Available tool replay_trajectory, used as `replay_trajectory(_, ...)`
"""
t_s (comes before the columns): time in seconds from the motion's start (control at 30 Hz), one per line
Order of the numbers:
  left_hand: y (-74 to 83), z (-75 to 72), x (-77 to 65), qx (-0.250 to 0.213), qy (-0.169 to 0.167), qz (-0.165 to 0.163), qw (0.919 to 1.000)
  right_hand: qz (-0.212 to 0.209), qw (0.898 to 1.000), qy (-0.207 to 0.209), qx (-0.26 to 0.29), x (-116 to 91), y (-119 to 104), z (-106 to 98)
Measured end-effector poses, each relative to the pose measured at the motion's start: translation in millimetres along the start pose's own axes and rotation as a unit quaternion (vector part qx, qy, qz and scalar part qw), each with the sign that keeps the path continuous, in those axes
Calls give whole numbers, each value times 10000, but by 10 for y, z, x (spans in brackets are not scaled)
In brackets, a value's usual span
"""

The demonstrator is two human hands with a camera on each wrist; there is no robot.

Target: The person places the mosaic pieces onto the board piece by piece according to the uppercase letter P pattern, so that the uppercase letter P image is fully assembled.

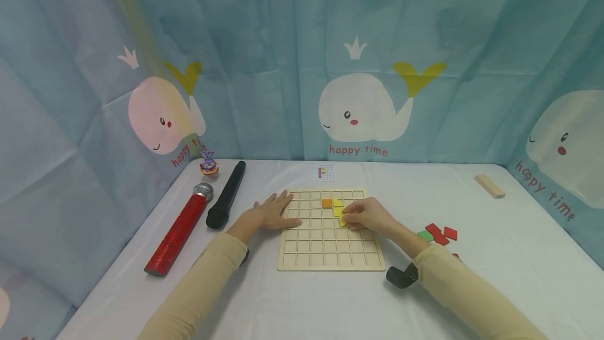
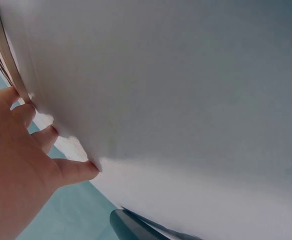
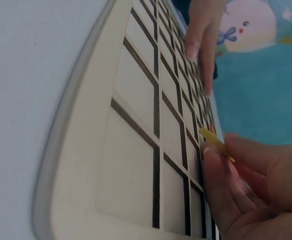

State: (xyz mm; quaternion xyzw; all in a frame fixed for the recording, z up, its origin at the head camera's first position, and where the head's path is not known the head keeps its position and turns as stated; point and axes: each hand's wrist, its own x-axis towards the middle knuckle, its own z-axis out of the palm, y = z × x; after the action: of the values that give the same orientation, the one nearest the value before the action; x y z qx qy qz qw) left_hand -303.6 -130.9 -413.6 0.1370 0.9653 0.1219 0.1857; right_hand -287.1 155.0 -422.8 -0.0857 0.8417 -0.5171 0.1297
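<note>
Right hand (image 1: 369, 216) pinches a yellow tile (image 1: 343, 222) at the grid board (image 1: 332, 268)

The board is smooth pale wood, square, with thin raised strips making square cells; it lies mid-table, between the white-clothed table's left and right edges. Toward the left edge lie a glittery red microphone (image 1: 175, 236) with a metal mesh head and a matte black one (image 1: 227, 193). A plain wooden block (image 1: 489, 186) sits near the far right corner.

The left hand (image 1: 269, 213) spreads its fingers wide at the board's left edge, thumb over the cells. The right reaches in from the right, thumb and finger closed on the tile.

That tile is thin, flat and tilted, beside other yellow tiles (image 1: 337, 203); whether it touches the board is unclear.
</note>
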Motion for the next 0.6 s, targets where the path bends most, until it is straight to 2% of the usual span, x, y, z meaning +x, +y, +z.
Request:
replay_trajectory(0.43,-4,1,-30,-80,28,29,10000,-38,9991,168,-395,19,-60,106)
replay_trajectory(0.6,-7,10,-19,-105,42,54,9999,-27,9990,240,-381,12,-52,110)
